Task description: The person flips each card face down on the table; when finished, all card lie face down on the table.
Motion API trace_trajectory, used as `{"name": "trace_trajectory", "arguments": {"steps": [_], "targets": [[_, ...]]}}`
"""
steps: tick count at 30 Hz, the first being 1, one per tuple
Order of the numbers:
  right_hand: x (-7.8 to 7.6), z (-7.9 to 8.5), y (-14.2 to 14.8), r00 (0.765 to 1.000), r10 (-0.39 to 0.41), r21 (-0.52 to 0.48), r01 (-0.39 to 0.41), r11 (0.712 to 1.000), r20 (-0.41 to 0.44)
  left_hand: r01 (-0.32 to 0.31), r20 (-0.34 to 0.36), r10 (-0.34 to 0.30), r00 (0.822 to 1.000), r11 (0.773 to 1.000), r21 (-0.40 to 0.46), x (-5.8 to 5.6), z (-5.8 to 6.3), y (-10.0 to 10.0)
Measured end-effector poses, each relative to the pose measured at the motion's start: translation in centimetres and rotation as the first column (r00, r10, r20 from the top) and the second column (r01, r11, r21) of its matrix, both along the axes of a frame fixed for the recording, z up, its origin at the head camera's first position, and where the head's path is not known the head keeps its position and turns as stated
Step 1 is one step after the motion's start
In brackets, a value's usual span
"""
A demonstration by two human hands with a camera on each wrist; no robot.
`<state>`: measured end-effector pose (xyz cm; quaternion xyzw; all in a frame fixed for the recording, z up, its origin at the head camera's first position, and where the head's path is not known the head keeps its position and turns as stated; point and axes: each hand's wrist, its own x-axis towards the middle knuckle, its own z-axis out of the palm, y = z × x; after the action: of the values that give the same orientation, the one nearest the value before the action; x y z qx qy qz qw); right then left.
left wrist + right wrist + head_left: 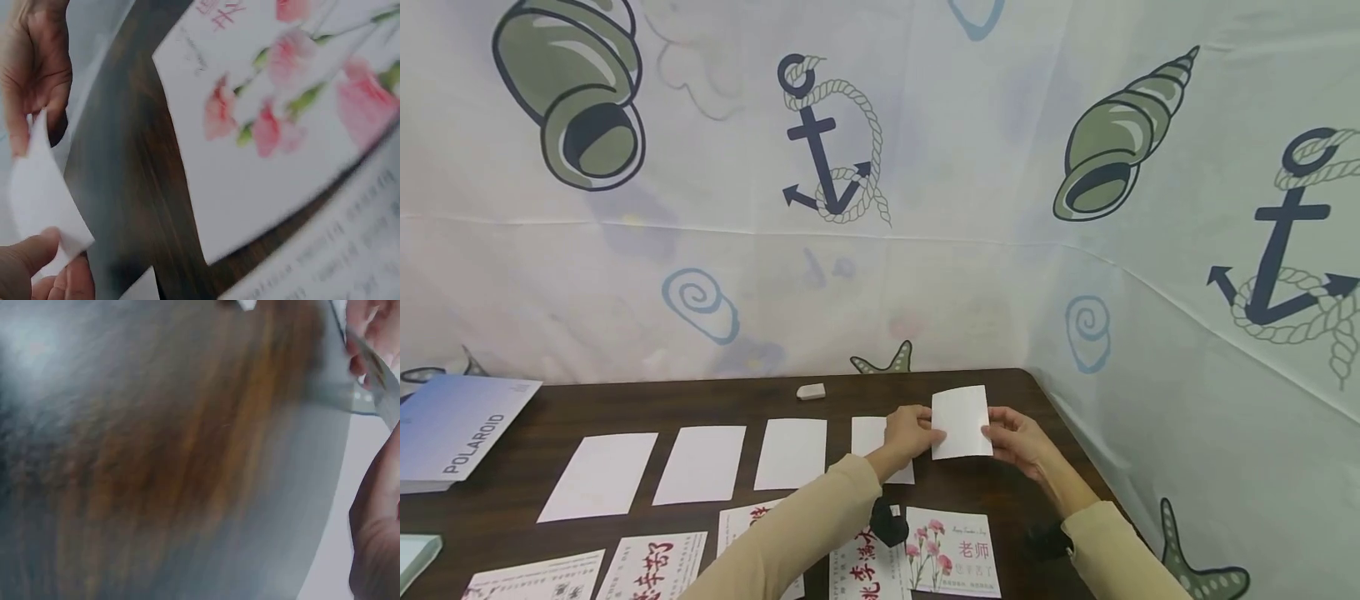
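Note:
A blank white card (960, 422) is held up over the right part of the dark table. My left hand (910, 435) pinches its left edge, thumb in front, and my right hand (1018, 439) pinches the right edge. The left wrist view shows the same card (47, 194) bent slightly between both hands. Behind my left hand lies a white sheet (868, 429), partly hidden by it. Nearer to me, below the held card, a card printed with pink flowers (951, 550) lies flat on the table.
Further white sheets (700, 465) lie in a row to the left. Several cards with red writing (651, 567) lie in front, partly covered by my left sleeve. A white eraser (810, 392) sits near the back edge; a blue-white POLAROID box (460, 425) stands far left. Patterned cloth (955, 300) hangs behind the table (1022, 492).

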<state>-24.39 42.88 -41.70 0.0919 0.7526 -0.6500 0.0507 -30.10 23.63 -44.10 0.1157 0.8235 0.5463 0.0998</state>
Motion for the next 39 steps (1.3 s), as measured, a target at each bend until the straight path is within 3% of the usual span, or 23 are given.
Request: {"name": "trace_trajectory", "arguments": {"steps": [3,8,12,18,23,29,32,36,39], "targets": [[0.1,-0.7,-0.1,0.995,-0.095,0.161,0.090,0.983,0.026,-0.015,-0.123,0.001,0.992,0.994,-0.113,0.2,0.0,-0.1],[0.2,-1.5,-0.5,0.988,-0.149,0.361,0.123,0.924,0.044,-0.005,-0.219,-0.051,0.974,0.968,-0.249,0.6,-0.2,0.0],[0.0,-1.6,-1.2,0.988,-0.149,0.464,0.111,0.879,0.047,-0.021,-0.245,-0.067,0.967,0.940,-0.340,0.7,-0.2,0.1],[-0.5,-1.5,-1.8,0.990,-0.132,0.595,0.073,0.800,0.057,-0.036,-0.260,-0.101,0.960,0.880,-0.474,0.7,0.1,0.4],[-0.5,-1.5,-1.7,0.990,-0.127,0.679,0.049,0.733,0.066,-0.038,-0.270,-0.115,0.956,0.865,-0.501,1.0,0.5,0.7],[0.2,-1.9,-2.2,0.989,-0.136,0.705,0.051,0.708,0.065,-0.014,-0.245,-0.122,0.962,0.872,-0.490,1.6,0.4,0.3],[0.5,-1.7,-2.6,0.992,-0.128,0.708,0.075,0.702,0.022,-0.011,-0.252,-0.114,0.961,0.895,-0.446,1.6,0.7,-0.4],[0.5,-0.2,-4.0,0.988,-0.099,0.690,0.152,0.708,-0.115,0.037,-0.227,-0.103,0.968,0.959,-0.280,1.6,2.2,-2.6],[0.3,1.4,-6.0,0.977,-0.078,0.628,0.189,0.755,-0.200,0.103,-0.152,-0.117,0.982,0.990,-0.096,1.6,3.6,-5.2]]}}
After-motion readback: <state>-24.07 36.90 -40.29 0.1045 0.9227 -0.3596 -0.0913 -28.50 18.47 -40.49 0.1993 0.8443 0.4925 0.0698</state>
